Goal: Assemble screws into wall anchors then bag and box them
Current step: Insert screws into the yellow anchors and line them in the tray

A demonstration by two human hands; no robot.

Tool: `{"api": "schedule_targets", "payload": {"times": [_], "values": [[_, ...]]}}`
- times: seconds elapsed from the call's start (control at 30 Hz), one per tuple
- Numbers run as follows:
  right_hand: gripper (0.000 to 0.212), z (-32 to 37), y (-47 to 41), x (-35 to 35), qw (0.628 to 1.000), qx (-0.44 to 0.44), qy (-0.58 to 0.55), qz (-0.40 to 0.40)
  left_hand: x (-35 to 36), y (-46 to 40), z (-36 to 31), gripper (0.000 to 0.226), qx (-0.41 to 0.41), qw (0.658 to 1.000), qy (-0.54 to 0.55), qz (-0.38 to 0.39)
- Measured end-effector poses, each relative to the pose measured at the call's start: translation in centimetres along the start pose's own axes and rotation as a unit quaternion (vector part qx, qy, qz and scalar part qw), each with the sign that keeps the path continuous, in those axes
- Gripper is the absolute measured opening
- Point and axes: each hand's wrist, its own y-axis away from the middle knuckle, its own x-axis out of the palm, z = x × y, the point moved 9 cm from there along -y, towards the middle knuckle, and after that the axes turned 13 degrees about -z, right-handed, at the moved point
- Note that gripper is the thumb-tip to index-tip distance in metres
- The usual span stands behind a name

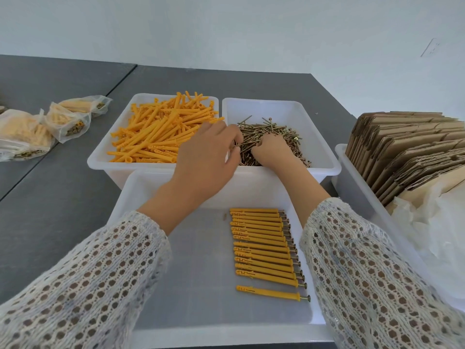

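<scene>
Left hand (208, 152) pinches screw at screw pile (271, 139), centre frame; right hand (270, 149) buried in same pile, curled, grip unclear. Step: gathering screws. Next likely: take anchor (161, 137) from upper-left bin, insert screw, add to finished row (264, 245) below.

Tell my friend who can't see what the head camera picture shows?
Both hands, left hand and right hand, dig into a white bin of screws. Beside it sits a bin of orange anchors; finished anchors line a nearer tray.

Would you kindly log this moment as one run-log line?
left hand in screws | right hand in screws | assembled anchors in front bin
</scene>
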Motion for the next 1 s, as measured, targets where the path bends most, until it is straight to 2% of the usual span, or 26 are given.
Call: {"api": "schedule_targets", "payload": {"times": [0.07, 0.27, 0.47, 0.57, 0.7, 0.83, 0.9, 1.0], "values": [[0.01, -0.1, 0.0, 0.0, 1.0, -0.004, 0.027, 0.004, 0.0, -0.2, 0.8, 0.018, -0.004, 1.0, -0.018, -0.013], [0.01, 0.1, 0.1, 0.1, 0.999, -0.018, 0.046, 0.007, 0.0, -0.4, 1.9, 0.023, -0.013, 0.998, -0.05, -0.029], [0.014, 0.2, 0.5, -0.1, 0.998, -0.018, 0.051, 0.01, 0.5, -0.4, 2.7, 0.027, -0.024, 0.996, -0.087, -0.015], [0.019, 0.1, 0.5, -0.1, 0.998, -0.015, 0.052, 0.014, 1.3, 0.1, 4.1, 0.035, -0.073, 0.988, -0.135, 0.029], [0.028, 0.0, 0.6, 0.2, 0.998, -0.013, 0.061, 0.03, 3.1, 1.3, 6.9, 0.046, -0.154, 0.957, -0.192, 0.151], [0.009, 0.6, 0.6, 0.5, 0.996, -0.034, 0.066, 0.054, 4.2, 1.2, 7.5, 0.048, -0.127, 0.958, -0.158, 0.204], [0.017, 0.9, 0.6, 0.7, 0.996, -0.041, 0.046, 0.064, 4.2, 0.9, 7.4, 0.046, -0.115, 0.962, -0.137, 0.208], [0.015, 1.0, 0.6, 0.2, 0.998, -0.04, -0.005, 0.042, 4.0, 0.8, 7.4, 0.037, -0.115, 0.964, -0.133, 0.199]]}}
